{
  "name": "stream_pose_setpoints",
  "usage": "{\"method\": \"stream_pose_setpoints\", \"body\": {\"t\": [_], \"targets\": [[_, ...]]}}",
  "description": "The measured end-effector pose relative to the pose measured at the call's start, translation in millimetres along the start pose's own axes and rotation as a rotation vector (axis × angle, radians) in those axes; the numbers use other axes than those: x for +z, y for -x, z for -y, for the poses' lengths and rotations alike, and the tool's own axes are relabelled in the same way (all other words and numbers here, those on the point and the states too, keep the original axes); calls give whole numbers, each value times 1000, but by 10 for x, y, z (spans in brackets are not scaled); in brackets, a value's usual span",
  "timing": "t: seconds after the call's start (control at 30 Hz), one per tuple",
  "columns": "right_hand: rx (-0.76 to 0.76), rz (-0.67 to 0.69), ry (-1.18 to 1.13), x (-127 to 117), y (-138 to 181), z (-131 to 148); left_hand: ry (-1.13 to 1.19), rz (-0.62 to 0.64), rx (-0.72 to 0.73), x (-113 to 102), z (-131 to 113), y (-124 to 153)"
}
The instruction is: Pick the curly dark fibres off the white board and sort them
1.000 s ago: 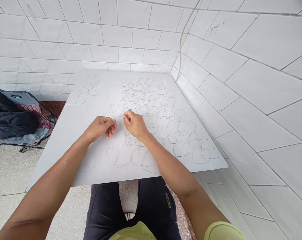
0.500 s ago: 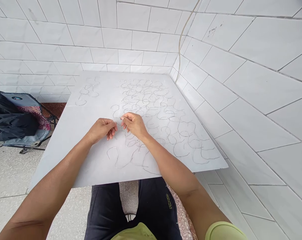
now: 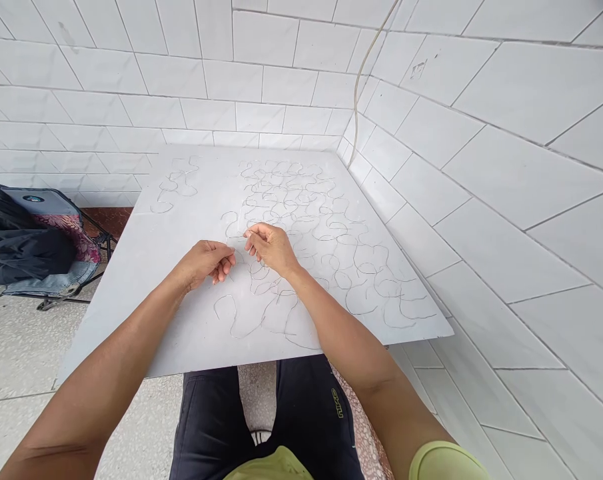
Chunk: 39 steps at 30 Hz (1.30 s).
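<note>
Left hand [image 3: 210, 261] and right hand [image 3: 272, 249] apparently pinch one fine strand between them, other curly strands [image 3: 331, 239] lying nearer the right.

From here I see glossy, ceramic-looking wall tiles [image 3: 536, 250], a smooth tabletop [image 3: 141, 260] with a soft sheen, and fine, metallic-looking wires [image 3: 331, 238]. The floor [image 3: 136, 427] is speckled, like terrazzo. The trousers [image 3: 206, 413] are matt cloth, the folding chair [image 3: 71, 231] is covered in fabric, and the wall cable [image 3: 356, 93] looks plastic.

Tiled room; white walls [image 3: 541, 107]; speckled floor [image 3: 136, 427]
</note>
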State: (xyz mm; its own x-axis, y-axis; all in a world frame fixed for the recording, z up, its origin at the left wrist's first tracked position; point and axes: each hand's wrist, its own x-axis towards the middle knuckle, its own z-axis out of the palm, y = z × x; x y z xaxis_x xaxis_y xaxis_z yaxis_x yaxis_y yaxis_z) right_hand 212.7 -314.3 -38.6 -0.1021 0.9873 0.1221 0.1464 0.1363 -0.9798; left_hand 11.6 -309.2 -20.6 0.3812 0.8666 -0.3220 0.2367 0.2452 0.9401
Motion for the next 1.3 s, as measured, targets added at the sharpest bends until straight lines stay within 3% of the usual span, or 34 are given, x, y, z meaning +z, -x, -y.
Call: {"method": "stream_pose_setpoints", "body": {"t": [0.2,0.37,0.47,0.6,0.8,1.03,1.3], "targets": [[-28,-29,67,45,40,36,58,-61,45,44,-11,22],[-8,-91,58,96,30,17,111,-42,93,35,-21,33],[54,-108,66,66,-3,51,128,-216,169,-49,5,3],[65,-3,160,-14,-130,214,81,-504,259,-226,108,-101],[15,56,249,76,-722,418,25,-582,198,-338,259,-243],[61,81,348,398,-1588,255,-135,-604,223,-308,256,-247],[139,217,456,912,-2006,182,-274,-666,214,-258,289,-338]]}}
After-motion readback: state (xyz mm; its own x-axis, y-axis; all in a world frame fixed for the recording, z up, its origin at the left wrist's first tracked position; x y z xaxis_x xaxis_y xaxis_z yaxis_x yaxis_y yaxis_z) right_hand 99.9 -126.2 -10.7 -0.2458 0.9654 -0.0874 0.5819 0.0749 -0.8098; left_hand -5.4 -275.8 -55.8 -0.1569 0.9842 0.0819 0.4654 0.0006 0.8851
